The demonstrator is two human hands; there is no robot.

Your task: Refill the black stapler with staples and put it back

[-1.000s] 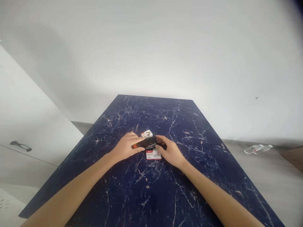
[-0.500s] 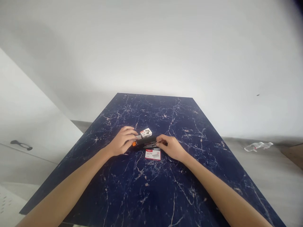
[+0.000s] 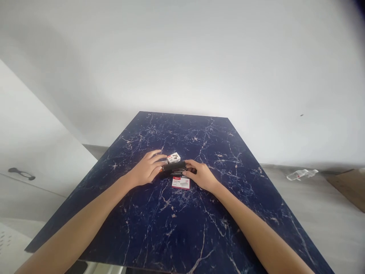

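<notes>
A black stapler (image 3: 174,166) lies across the middle of the table, with a metal strip along its near side. My left hand (image 3: 146,168) is at its left end, thumb and fingers closed on it there, the upper fingers stretched beyond. At the right end, my right hand (image 3: 199,174) grips the stapler between thumb and fingers. Just behind the stapler stands a small white box (image 3: 173,157) with a red mark and a dark picture. A flat red-and-white staples box (image 3: 180,183) lies right in front of it.
The dark blue marbled table (image 3: 176,220) narrows toward a pale wall (image 3: 182,57). A white cabinet with a dark handle (image 3: 21,174) stands at the left. On the floor at the right are a clear plastic bottle (image 3: 296,174) and a cardboard piece (image 3: 349,186).
The view has shifted slightly. My left hand has come further over the stapler's left end, covering most of its orange part. My right hand stays at the right end.
</notes>
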